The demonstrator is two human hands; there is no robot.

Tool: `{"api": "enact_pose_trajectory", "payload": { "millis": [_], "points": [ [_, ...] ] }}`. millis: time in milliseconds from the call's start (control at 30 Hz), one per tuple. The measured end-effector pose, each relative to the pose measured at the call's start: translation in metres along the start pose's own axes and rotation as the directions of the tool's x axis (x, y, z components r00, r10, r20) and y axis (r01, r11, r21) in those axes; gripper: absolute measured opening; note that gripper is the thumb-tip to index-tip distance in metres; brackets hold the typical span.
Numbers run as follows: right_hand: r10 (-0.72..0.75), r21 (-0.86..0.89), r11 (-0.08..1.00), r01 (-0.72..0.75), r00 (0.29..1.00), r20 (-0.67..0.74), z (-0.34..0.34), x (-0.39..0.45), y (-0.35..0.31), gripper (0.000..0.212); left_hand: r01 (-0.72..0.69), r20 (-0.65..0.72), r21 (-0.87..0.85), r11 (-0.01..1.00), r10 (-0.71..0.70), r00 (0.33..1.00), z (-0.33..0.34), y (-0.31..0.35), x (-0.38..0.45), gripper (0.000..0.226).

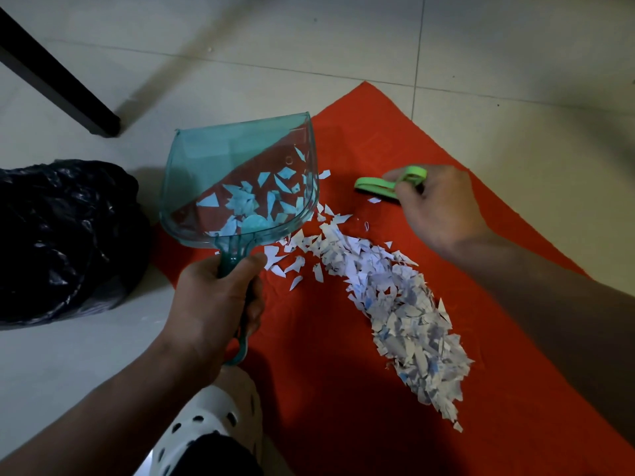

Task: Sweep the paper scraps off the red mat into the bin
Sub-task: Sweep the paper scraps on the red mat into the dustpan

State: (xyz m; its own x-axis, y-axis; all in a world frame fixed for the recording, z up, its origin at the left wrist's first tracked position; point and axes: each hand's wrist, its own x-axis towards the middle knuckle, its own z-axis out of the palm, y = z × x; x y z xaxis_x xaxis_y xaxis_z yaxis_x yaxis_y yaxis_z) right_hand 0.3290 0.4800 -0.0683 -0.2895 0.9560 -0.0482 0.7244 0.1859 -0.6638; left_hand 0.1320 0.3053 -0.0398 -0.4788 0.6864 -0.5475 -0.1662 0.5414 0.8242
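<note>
White paper scraps between both hands.

One view only: your head camera, wide-angle, looks steeply down and slightly forward from above your own arms. It sits close to the work; your left hand and right hand enter from the bottom and right edges, forearms large in frame. The red mat fills the centre and lower right, running out of frame there. The tiled floor occupies the top, bent by the lens. No second view exists, so nothing is shared.
</note>
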Motion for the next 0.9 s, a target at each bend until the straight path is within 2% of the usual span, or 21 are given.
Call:
{"api": "enact_pose_trajectory", "payload": {
  "millis": [233,367,467,667,800,900],
  "points": [
    [-0.017,-0.009,1.000,0.018,0.994,0.104,0.005,-0.018,-0.003,0.027,0.003,-0.007,-0.009,1.000,-0.003,1.000,-0.006,-0.002,-0.003,0.035],
    [-0.005,0.026,1.000,0.006,1.000,-0.008,-0.001,-0.017,-0.003,0.028,-0.001,-0.014,-0.024,1.000,0.001,1.000,-0.007,-0.002,-0.006,0.035],
    [0.021,-0.009,1.000,-0.021,0.999,-0.025,0.000,-0.013,0.003,0.028,0.006,-0.016,-0.007,1.000,-0.006,1.000,-0.006,-0.003,-0.009,0.035],
    [0.032,-0.012,0.999,-0.031,0.996,0.086,0.003,-0.025,0.001,0.027,0.010,-0.007,-0.024,1.000,-0.010,1.000,-0.007,-0.001,-0.009,0.032],
    [0.007,0.053,0.999,-0.008,1.000,0.020,0.002,-0.029,-0.002,0.027,-0.004,-0.020,-0.028,1.000,0.003,1.000,-0.013,-0.001,-0.008,0.033],
    [0.001,0.001,1.000,-0.001,0.997,0.082,0.004,-0.030,-0.004,0.028,0.003,-0.033,-0.037,0.999,-0.004,0.999,-0.018,-0.003,-0.010,0.034]
  ]
}}
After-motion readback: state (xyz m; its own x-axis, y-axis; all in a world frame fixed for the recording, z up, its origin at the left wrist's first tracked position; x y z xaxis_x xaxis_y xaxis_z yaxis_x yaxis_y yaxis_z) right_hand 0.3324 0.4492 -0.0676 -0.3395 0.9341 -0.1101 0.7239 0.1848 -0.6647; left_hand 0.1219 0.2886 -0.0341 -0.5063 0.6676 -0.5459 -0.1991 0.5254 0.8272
